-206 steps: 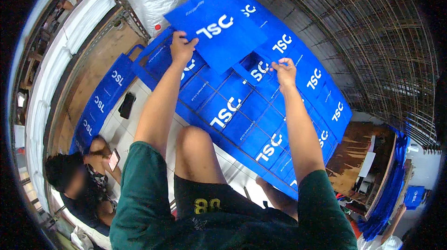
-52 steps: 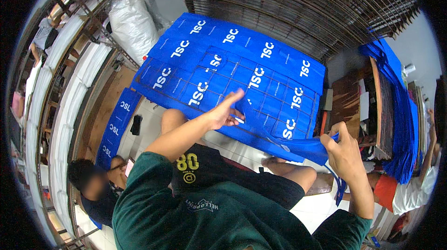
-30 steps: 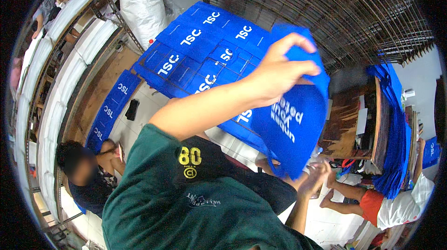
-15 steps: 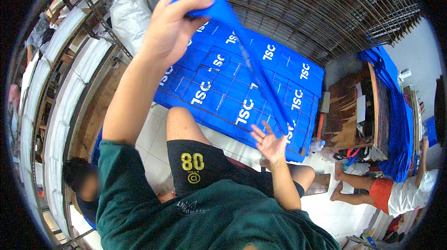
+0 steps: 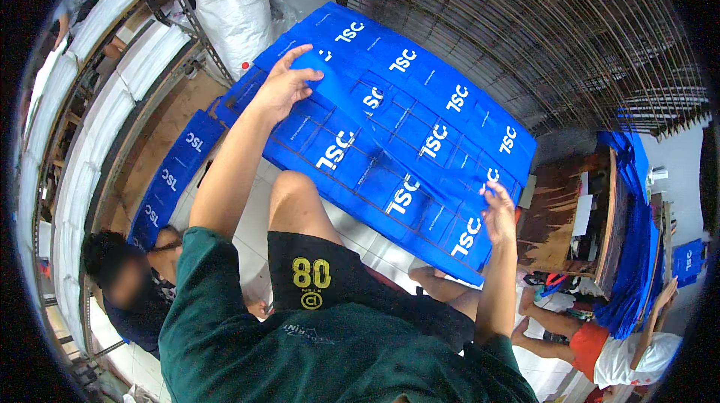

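Observation:
A thin blue cloth piece (image 5: 343, 95), smeared by motion, stretches slantwise over a broad bed of flat blue cloth pieces with white print (image 5: 405, 193). My left hand (image 5: 282, 89) has its upper left end between thumb and forefinger. At the cloth's lower right end is my right hand (image 5: 499, 212), fingers loosely bent and apart from the thumb; whether it touches the cloth is hard to see. Thin dark lines form a grid over the bed of cloth pieces. Both my hands are above this bed, my left over its left part, my right by its right edge.
A dark wire rack (image 5: 517, 35) leans over the far side. White sheets fill shelves (image 5: 112, 103) on the left, near a white sack (image 5: 232, 13). One person (image 5: 131, 290) sits at lower left, another (image 5: 634, 354) at right beside a wooden cabinet (image 5: 551, 215) with hanging blue cloth (image 5: 630, 253).
My left hand has come down with the cloth end, and the cloth has sunk toward the bed. My right hand has moved right and up, its fingers now more bent. The view has shifted.

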### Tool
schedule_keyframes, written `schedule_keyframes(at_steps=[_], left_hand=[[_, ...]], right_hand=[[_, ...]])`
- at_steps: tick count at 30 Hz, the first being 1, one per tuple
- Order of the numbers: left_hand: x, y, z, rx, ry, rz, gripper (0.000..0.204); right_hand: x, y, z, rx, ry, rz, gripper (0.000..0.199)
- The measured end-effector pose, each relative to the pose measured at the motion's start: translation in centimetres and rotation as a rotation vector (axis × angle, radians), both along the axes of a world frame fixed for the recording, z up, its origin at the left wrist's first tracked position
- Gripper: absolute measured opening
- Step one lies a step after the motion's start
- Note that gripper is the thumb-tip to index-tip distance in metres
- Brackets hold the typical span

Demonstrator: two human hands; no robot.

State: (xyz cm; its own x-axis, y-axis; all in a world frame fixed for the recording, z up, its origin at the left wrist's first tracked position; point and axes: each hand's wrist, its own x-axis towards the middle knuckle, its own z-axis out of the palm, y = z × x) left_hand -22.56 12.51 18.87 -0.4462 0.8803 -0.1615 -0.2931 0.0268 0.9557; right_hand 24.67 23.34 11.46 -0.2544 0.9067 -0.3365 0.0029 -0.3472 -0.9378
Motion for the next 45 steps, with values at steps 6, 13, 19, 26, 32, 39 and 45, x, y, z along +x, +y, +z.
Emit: schedule_keyframes(at_steps=[6,13,19,26,32,39,45], left_hand=[[-2.6,3.5,-5.3,0.067,0.130,0.199,0.055],[-4.2,9.8,-21.4,-0.303,0.229,0.441,0.047],[-4.5,9.6,-26.6,-0.476,0.714,0.616,0.044],[-5.4,10.4,-27.0,-0.485,0.726,0.582,0.050],[-5.5,10.8,-27.4,-0.534,0.752,0.561,0.054],[-6.4,11.0,-28.8,-0.485,0.637,0.542,0.055],[-6.1,11.5,-28.6,-0.486,0.630,0.545,0.053]], right_hand=[[-2.9,6.3,-0.5,0.132,-0.003,-0.044,0.019],[-7.8,12.3,-11.2,0.393,-0.363,0.040,0.023],[-10.3,12.7,-15.0,0.416,-0.613,-0.010,0.022],[-9.6,13.2,-16.8,0.451,-0.486,0.000,0.021],[-10.0,13.0,-16.8,0.475,-0.491,-0.052,0.021],[-10.0,13.6,-17.3,0.565,-0.553,-0.110,0.019],[-9.6,14.0,-18.2,0.518,-0.576,-0.117,0.019]])
